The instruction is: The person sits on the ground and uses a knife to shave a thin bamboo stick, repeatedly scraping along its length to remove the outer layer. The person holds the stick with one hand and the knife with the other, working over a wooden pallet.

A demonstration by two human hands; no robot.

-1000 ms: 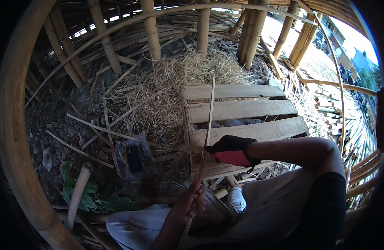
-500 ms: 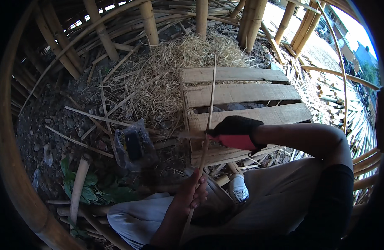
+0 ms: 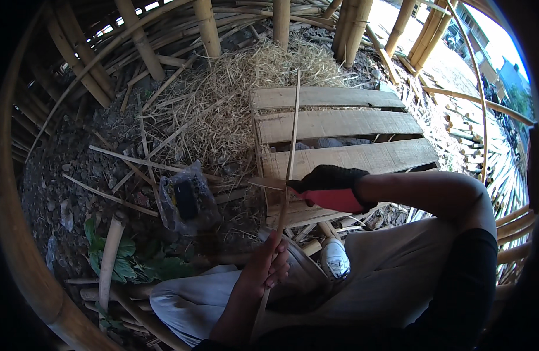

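Observation:
My bare left hand is wrapped round the lower part of a long, thin bamboo strip, which slants up and away from my lap. My right hand, in a black and red glove, is closed on a knife. The handle is hidden in the glove, and the blade points left, crossing the strip a little above my left hand. The strip's upper part stands in front of a slatted wooden crate.
Curled shavings heap behind the crate. On the stony ground to the left lie a dark object in a clear plastic bag, loose bamboo strips and green leaves. Bamboo poles stand at the back, and a curved pole runs down the left.
The knife blade, blurred before, is now sharper and sits much the same against the strip. The whole view has shifted slightly; both hands keep their holds.

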